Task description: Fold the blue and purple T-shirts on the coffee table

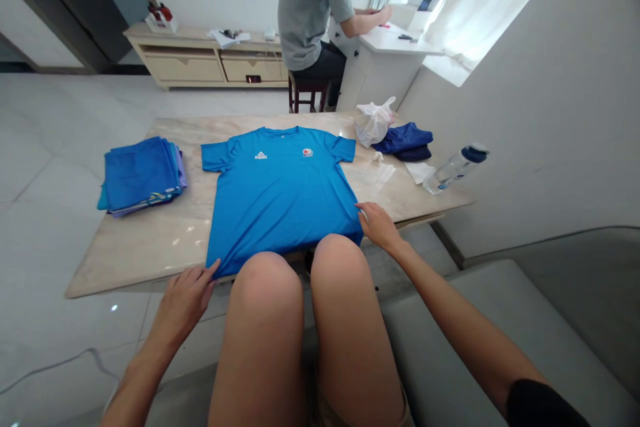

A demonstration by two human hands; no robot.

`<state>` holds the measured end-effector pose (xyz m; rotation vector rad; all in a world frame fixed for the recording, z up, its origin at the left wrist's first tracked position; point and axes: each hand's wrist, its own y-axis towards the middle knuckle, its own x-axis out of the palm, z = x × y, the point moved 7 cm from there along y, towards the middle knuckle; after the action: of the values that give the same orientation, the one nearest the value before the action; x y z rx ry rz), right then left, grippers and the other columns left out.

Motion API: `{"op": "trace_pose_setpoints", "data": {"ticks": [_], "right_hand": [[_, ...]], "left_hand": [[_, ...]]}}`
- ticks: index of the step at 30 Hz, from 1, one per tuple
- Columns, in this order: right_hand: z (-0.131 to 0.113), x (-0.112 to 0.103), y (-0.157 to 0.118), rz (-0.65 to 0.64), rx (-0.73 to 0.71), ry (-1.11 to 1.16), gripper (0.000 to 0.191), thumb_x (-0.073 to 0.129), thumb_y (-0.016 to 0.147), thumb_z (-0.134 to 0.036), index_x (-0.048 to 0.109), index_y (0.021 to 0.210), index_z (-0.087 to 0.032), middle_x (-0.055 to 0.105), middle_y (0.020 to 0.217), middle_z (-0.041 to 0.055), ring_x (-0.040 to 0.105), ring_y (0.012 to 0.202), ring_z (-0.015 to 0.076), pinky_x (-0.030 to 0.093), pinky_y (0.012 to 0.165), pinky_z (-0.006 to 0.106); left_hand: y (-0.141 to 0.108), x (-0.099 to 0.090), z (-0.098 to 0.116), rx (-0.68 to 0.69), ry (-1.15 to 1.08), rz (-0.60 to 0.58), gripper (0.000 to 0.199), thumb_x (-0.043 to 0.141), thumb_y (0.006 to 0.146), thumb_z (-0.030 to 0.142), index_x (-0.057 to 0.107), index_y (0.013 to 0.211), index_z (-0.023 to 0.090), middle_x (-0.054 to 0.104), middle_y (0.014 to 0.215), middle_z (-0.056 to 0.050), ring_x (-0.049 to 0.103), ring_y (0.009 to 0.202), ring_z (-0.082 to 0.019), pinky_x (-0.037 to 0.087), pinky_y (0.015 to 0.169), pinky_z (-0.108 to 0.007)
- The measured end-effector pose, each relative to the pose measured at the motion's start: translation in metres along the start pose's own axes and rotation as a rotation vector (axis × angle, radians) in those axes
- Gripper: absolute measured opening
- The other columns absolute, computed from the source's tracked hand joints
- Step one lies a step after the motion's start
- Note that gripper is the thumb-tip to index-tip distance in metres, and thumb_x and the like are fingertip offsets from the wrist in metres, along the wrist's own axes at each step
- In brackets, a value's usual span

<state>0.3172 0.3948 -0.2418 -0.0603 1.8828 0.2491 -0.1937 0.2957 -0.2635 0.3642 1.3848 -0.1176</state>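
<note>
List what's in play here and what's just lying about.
In play:
- bright blue polyester T-shirt, spread flat
- left hand, at its hem
- right hand, at its hem

Lying about:
- stack of folded blue garments
- white plastic bag
- navy cloth bundle
- clear plastic bottle with navy cap

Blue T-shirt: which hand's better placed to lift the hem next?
Probably the left hand: its fingertips are at the hem corner of the blue T-shirt, clear of the knees. The right hand touches the side edge, closer to the knee.
</note>
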Motion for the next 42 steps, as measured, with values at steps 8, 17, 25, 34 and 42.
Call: {"op": "trace_pose_setpoints", "data": {"ticks": [8,17,25,34,42], "right_hand": [[-0.025,0.052,0.113,-0.199,-0.131,-0.016,0.063,0.037,0.117,-0.037,0.047,0.173,-0.009,0.03,0.188,0.0163,0.027,0.176,0.0325,0.025,0.143,0.052],[0.052,0.024,0.13,-0.01,0.246,-0.222,0.052,0.035,0.115,-0.028,0.071,0.147,-0.007,0.067,0.155,0.0281,0.06,0.146,0.0445,0.048,0.123,0.064],[0.039,0.048,0.219,-0.084,0.138,-0.131,0.065,0.026,0.12,-0.037,0.046,0.173,-0.004,0.042,0.182,0.0193,0.036,0.172,0.0335,0.03,0.14,0.05],[0.08,0.027,0.262,-0.121,0.217,-0.369,0.06,0.025,0.119,-0.035,0.071,0.147,-0.011,0.075,0.145,0.0239,0.071,0.136,0.0388,0.051,0.116,0.049],[0.049,0.03,0.238,-0.044,0.125,-0.372,0.062,0.028,0.116,-0.033,0.062,0.16,-0.005,0.062,0.163,0.0281,0.055,0.155,0.0392,0.043,0.126,0.053]], "left_hand": [[0.106,0.004,0.017,-0.018,-0.212,0.054,0.062,0.037,0.112,0.057,0.07,0.151,0.024,0.072,0.155,-0.016,0.068,0.142,-0.036,0.056,0.12,-0.054],[0.148,0.061,0.006,-0.082,-0.093,0.017,0.072,0.035,0.111,0.052,0.049,0.173,0.018,0.044,0.181,-0.018,0.038,0.171,-0.039,0.024,0.141,-0.069],[0.118,0.055,0.006,-0.046,-0.05,0.009,0.076,0.027,0.114,0.056,0.049,0.173,0.014,0.043,0.181,-0.019,0.038,0.171,-0.04,0.027,0.14,-0.067],[0.107,0.052,0.007,-0.045,-0.065,0.036,0.073,0.032,0.114,0.054,0.044,0.177,0.019,0.041,0.184,-0.015,0.038,0.171,-0.04,0.025,0.141,-0.066],[0.104,0.039,0.019,-0.087,-0.042,0.031,0.066,0.035,0.114,0.054,0.059,0.164,0.019,0.057,0.172,-0.018,0.052,0.16,-0.041,0.041,0.132,-0.063]]}}
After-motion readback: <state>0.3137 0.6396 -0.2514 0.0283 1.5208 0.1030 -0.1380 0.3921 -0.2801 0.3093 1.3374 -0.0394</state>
